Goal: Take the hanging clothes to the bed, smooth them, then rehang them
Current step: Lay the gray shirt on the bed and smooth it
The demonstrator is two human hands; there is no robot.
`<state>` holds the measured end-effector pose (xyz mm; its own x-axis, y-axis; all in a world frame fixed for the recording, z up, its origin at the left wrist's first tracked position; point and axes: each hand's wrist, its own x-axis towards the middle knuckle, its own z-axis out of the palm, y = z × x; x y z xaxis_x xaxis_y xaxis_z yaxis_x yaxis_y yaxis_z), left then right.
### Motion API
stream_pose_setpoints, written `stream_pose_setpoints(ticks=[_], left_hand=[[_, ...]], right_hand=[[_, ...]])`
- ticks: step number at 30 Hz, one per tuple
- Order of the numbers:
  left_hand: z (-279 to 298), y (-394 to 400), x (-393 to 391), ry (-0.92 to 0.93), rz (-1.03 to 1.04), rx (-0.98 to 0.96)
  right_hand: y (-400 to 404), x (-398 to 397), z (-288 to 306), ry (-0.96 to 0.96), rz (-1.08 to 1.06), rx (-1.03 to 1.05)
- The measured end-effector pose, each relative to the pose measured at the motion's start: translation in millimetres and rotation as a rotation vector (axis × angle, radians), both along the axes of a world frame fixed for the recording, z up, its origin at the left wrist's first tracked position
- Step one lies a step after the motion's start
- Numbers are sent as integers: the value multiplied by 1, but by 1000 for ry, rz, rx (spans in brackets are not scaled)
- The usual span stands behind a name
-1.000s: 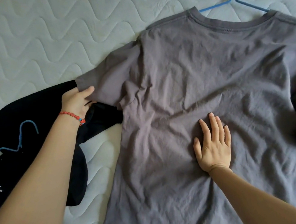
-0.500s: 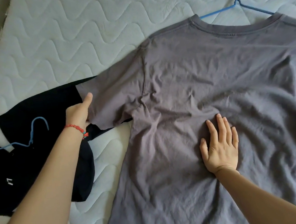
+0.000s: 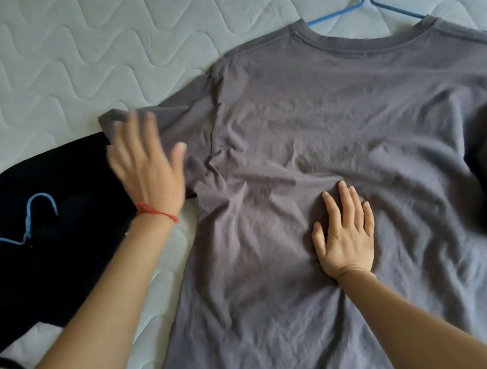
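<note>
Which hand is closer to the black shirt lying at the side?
Left. The left hand lies on the grey shirt's sleeve right at the black shirt's edge; the right hand presses flat mid-grey shirt, well away.

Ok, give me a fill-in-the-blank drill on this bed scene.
1. The right hand lies flat on the ____ shirt.
2. Both hangers are ____ in colour.
3. The left hand wears a ____ wrist string.
4. The black shirt lies to the grey one's ____.

Missing words: grey; blue; red; left
</note>
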<state>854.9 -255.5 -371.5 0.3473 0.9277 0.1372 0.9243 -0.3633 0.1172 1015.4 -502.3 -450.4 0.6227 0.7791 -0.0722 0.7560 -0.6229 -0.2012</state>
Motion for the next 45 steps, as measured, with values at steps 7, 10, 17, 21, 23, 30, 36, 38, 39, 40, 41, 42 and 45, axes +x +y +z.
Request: stream_pose_setpoints(ticks=[7,10,17,21,23,30,36,38,39,40,41,42,45], left_hand=[[-52,-79,17,328,-416,-256],[-48,-95,37,271,-231,-305],[-35,-203,111,166,-537,-251],[-46,-259,146,178,-645,-325],[-55,-270,151,217,-627,-339],[-67,-273,151,221,-624,-280],[-67,-272,152,222,-614,-289],[-66,-272,152,224,-613,-292],[-66,-272,152,225,-612,-291],[-66,-272,152,224,-610,-289],[-66,-272,152,224,-609,-285],[-66,-273,152,224,-609,-281],[-67,-273,152,221,-610,-271]], right_hand=[[-1,2,4,-5,6,7],[-2,3,10,48,8,32],[-30,49,62,322,-173,466],[-68,118,82,17,-486,631],[-84,155,82,5,-731,658],[-108,269,70,622,-1042,625],[-115,299,83,739,-794,361],[-118,302,94,728,-759,537],[-117,304,102,736,-761,648],[-117,307,110,757,-766,738],[-116,311,116,790,-780,803],[-114,314,122,825,-789,838],[-109,324,136,773,-717,755]])
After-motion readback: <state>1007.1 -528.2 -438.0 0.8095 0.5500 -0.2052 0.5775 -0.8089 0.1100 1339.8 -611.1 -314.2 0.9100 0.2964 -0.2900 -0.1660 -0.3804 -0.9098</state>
